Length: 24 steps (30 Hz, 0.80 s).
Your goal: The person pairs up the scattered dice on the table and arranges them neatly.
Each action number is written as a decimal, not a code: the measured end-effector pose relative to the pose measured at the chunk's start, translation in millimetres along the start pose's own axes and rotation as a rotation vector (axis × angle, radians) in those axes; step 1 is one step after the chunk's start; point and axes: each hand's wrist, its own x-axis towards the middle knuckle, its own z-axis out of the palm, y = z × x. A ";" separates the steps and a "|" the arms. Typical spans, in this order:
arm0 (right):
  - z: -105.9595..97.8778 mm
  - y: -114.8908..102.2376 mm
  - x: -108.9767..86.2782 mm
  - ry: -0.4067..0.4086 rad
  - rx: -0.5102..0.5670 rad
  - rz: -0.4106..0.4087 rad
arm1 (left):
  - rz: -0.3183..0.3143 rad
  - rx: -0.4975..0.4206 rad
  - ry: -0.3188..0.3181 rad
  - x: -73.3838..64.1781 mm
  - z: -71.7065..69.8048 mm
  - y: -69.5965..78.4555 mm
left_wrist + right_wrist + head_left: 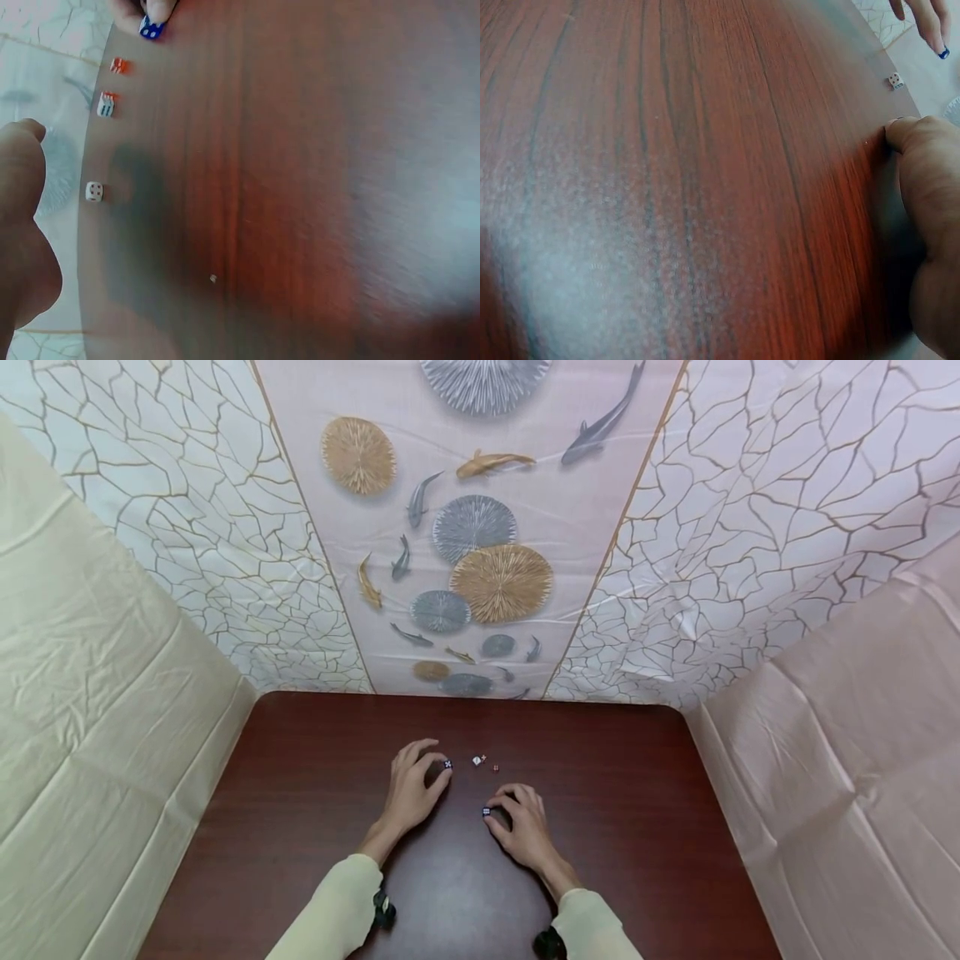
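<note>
In the head view, my left hand (408, 789) pinches a dark blue die (447, 765) with white pips between thumb and index finger. The right wrist view shows this blue die (944, 53) at those fingertips. My right hand (525, 827), lower and to the right, pinches another blue die (486, 812). Its white pips show on the blue die (152, 28) in the left wrist view. Beyond the hands lie a white die (476, 761) and a red die (496, 768). A second white die (94, 192) stands apart in the left wrist view.
The dark reddish-brown table (300, 827) is glossy, with rounded far corners. Behind it hangs a patterned cloth (465, 635) with fish and round leaves. Pale cloth walls (112, 735) stand at both sides. A small light speck (213, 278) marks the tabletop.
</note>
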 end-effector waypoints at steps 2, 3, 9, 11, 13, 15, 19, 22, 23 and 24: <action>0.8 0.6 -0.9 0.004 -0.004 -0.003 | 0.022 -0.001 -0.007 -7.5 -2.6 3.2; 1.1 0.9 -1.4 0.008 -0.003 -0.005 | 0.033 0.000 -0.012 -11.4 -3.3 4.4; 2.4 1.7 -2.4 0.020 -0.002 -0.013 | 0.093 -0.026 -0.043 -31.9 0.0 11.1; 2.1 1.3 -2.1 0.013 -0.001 -0.010 | 0.101 -0.046 -0.056 -37.4 2.4 14.0; 1.3 0.3 -1.8 0.000 0.005 -0.004 | 0.097 -0.065 -0.070 -42.4 3.9 18.4; 1.3 -0.1 -1.7 -0.003 0.004 -0.002 | 0.086 -0.079 -0.085 -46.8 6.3 21.8; 1.4 0.1 -1.9 0.001 -0.003 -0.002 | 0.093 -0.076 -0.086 -53.4 15.0 24.3; 1.0 1.0 -1.1 0.007 0.003 -0.002 | 0.122 -0.052 -0.067 -56.1 23.3 23.6; 0.7 1.2 -0.8 0.007 0.007 -0.001 | 0.129 -0.041 -0.062 -56.8 25.7 23.6; 0.4 1.4 -0.4 0.008 0.008 -0.001 | 0.133 -0.031 -0.058 -57.2 27.9 23.6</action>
